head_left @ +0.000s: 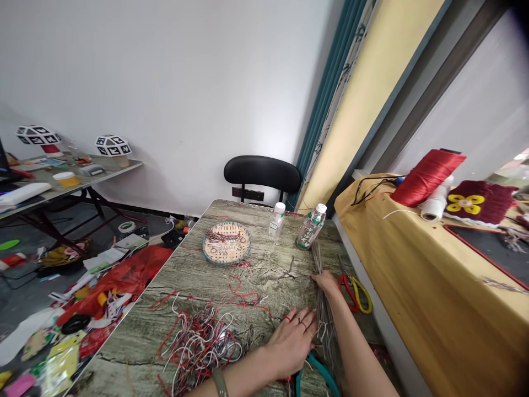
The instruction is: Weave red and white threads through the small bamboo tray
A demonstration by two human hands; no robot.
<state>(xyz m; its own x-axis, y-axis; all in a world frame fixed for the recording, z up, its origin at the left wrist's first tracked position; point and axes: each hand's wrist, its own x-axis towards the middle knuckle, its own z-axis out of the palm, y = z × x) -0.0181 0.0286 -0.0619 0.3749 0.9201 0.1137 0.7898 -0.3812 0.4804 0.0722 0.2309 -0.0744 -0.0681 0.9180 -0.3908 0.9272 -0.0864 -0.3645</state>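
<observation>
A long bundle of thin grey cords (317, 259) lies along the right side of the wood-patterned table (264, 275). My right hand (327, 284) is closed around the bundle about midway, its fingers partly hidden. Nearer to me, my left hand (294, 337), with rings on its fingers, rests palm down and fairly flat, fingertips touching the bundle's left edge. Teal-handled scissors (322, 372) lie partly hidden just below it. Red-and-yellow-handled scissors (354, 292) sit right of my right hand. A tangle of red, white and grey cord (202, 342) is left of my left hand.
A woven basket (226, 256) holds cord pieces. Two bottles, one clear (276, 223) and one labelled (309, 229), stand at the far side before a black chair (262, 172). Right, a yellow-covered ledge (397, 264) bears a red thread spool (430, 176). Clutter covers the floor at left.
</observation>
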